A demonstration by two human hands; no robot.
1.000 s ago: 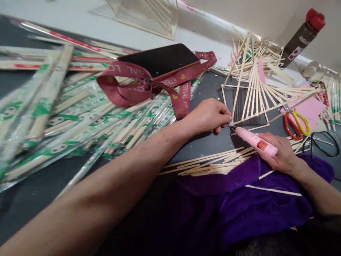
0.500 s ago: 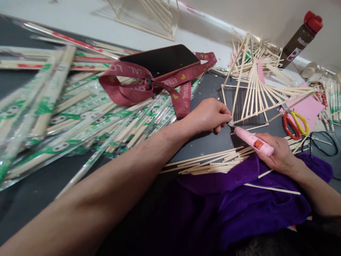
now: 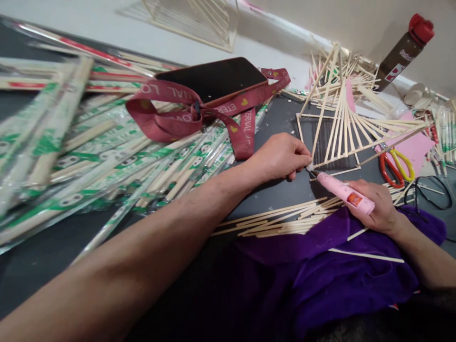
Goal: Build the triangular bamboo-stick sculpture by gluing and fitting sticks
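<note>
A frame of thin wooden sticks [image 3: 346, 153], with sticks fanned across it, stands on the dark table [image 3: 281, 118]. My left hand [image 3: 285, 154] is closed in a pinch at the frame's near left corner; whatever lies between its fingertips is too small to make out. Wrapped in my right hand [image 3: 379, 204] is a pink glue tube [image 3: 344, 192], its dark nozzle pointing at that corner beside my left fingertips. Loose sticks [image 3: 278, 223] lie just below both hands, partly by purple cloth [image 3: 320, 242].
Wrapped chopsticks [image 3: 107, 156] cover the left side. A phone [image 3: 213, 80] with a red strap [image 3: 171, 111] lies behind my left forearm. Scissors [image 3: 402, 166], pink paper [image 3: 409, 137] and a black cord [image 3: 429, 192] are right. A bottle [image 3: 402, 54] and another stick frame [image 3: 195, 35] stand behind.
The glue tube and my right hand have shifted slightly right, and the nozzle is a little further from my left fingertips. My left hand stays pinched at the corner.
</note>
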